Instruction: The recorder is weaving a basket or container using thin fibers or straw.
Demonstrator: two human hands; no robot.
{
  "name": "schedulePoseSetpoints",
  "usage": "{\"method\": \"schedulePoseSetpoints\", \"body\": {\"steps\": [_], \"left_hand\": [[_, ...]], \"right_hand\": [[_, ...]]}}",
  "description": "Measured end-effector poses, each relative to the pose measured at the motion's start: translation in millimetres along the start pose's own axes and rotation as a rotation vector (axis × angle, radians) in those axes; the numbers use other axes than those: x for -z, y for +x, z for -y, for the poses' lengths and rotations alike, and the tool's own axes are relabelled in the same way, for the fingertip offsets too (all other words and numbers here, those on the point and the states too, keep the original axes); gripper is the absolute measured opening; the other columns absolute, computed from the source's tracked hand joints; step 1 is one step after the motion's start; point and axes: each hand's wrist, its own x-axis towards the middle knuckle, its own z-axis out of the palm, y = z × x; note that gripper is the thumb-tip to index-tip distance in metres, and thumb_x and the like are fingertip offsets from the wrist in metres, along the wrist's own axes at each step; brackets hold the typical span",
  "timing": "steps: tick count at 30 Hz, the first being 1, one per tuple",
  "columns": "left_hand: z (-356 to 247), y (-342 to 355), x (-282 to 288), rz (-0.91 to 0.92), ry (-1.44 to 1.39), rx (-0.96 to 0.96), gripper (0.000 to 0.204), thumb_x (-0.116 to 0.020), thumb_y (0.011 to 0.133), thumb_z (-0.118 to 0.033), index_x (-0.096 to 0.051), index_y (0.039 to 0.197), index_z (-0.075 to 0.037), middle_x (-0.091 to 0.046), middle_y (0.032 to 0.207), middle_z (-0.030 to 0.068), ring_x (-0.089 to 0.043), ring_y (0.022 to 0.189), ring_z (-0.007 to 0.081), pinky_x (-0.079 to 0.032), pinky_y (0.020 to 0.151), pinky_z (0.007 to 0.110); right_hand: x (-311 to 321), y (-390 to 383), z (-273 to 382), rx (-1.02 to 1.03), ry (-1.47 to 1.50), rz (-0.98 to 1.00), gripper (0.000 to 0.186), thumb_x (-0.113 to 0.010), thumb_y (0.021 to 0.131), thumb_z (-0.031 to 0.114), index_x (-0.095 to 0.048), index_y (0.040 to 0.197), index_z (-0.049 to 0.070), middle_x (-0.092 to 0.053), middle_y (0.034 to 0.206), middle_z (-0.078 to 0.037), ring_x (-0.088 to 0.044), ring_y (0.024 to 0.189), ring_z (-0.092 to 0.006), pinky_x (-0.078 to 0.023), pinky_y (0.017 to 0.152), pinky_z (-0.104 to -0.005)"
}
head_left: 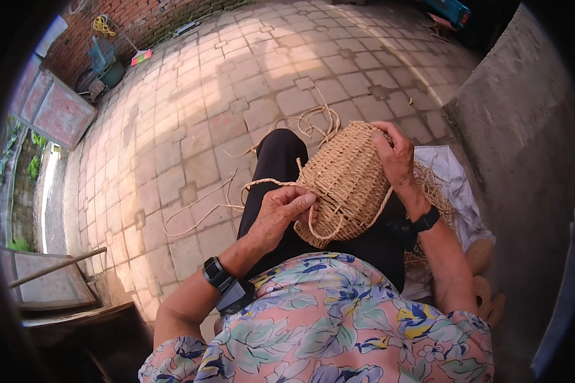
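Observation:
On my lap lies a woven straw basket (346, 171), tilted on its side, made of twisted tan cord. My left hand (289, 205) pinches a strand of straw cord (319, 236) at the basket's left side, thumb and forefinger pressed together. From there the cord loops down across the weave, and another length trails left past my knee. My right hand (395, 152) grips the basket's upper right edge, with the fingers over the rim and the thumb on its side. Loose cord ends (322, 121) curl beyond the basket's far side.
A heap of loose straw cord (433, 188) lies on a white cloth (450, 172) at my right, beside a concrete wall (524, 115). Paving bricks (198, 134) spread ahead. A broom (141, 56) and a bucket (112, 75) stand far left; wooden boards (51, 281) are at near left.

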Motion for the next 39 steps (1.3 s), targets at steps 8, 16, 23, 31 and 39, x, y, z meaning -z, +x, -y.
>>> {"method": "schedulePoseSetpoints", "body": {"steps": [8, 16, 23, 31, 39], "left_hand": [[-4.0, 19.2, 1.7, 0.001, 0.103, -0.035, 0.016, -0.057, 0.099, -0.018, -0.060, 0.097, -0.002, -0.064, 0.082, 0.0028, -0.062, 0.071, 0.0100, -0.053, 0.066, 0.025], [-7.2, 12.7, -7.9, -0.108, 0.372, -0.057, 0.015, -0.061, 0.097, -0.016, -0.060, 0.093, -0.001, -0.064, 0.074, 0.0021, -0.061, 0.065, 0.0084, -0.049, 0.059, 0.022], [-13.7, -0.4, -13.8, -0.150, 0.726, -0.277, 0.017, -0.062, 0.096, -0.017, -0.066, 0.097, 0.000, -0.066, 0.076, 0.0016, -0.060, 0.065, 0.0088, -0.048, 0.060, 0.024], [-17.2, 4.1, -18.5, -0.108, 0.406, -0.002, 0.020, -0.063, 0.096, -0.020, -0.067, 0.100, -0.001, -0.060, 0.068, 0.0002, -0.055, 0.056, 0.0066, -0.045, 0.049, 0.021], [-17.8, 14.1, -20.2, -0.133, 0.870, -0.140, 0.020, -0.062, 0.093, -0.016, -0.068, 0.097, 0.003, -0.067, 0.071, 0.0081, -0.063, 0.058, 0.0156, -0.049, 0.054, 0.029]], "right_hand": [[-0.3, -2.4, -19.5, 0.013, -0.103, -0.107, 0.024, -0.059, 0.085, 0.014, -0.067, 0.104, 0.001, -0.067, 0.096, -0.019, -0.065, 0.087, -0.0333, -0.050, 0.079, -0.0380], [-1.1, -2.6, -14.5, -0.007, -0.077, -0.081, 0.025, -0.058, 0.086, 0.016, -0.066, 0.104, 0.001, -0.067, 0.097, -0.019, -0.064, 0.090, -0.0328, -0.049, 0.081, -0.0381], [-1.1, -4.6, -13.2, 0.020, -0.073, -0.085, 0.027, -0.059, 0.087, 0.018, -0.066, 0.107, 0.001, -0.066, 0.099, -0.020, -0.064, 0.091, -0.0336, -0.049, 0.082, -0.0387], [-1.8, -2.1, -13.8, -0.018, -0.076, -0.081, 0.026, -0.058, 0.086, 0.017, -0.066, 0.106, 0.002, -0.066, 0.096, -0.021, -0.063, 0.090, -0.0351, -0.049, 0.082, -0.0402], [1.0, -4.8, -0.9, 0.038, -0.052, -0.132, 0.025, -0.058, 0.086, 0.015, -0.066, 0.105, 0.001, -0.066, 0.096, -0.019, -0.063, 0.090, -0.0348, -0.049, 0.082, -0.0402]]}}
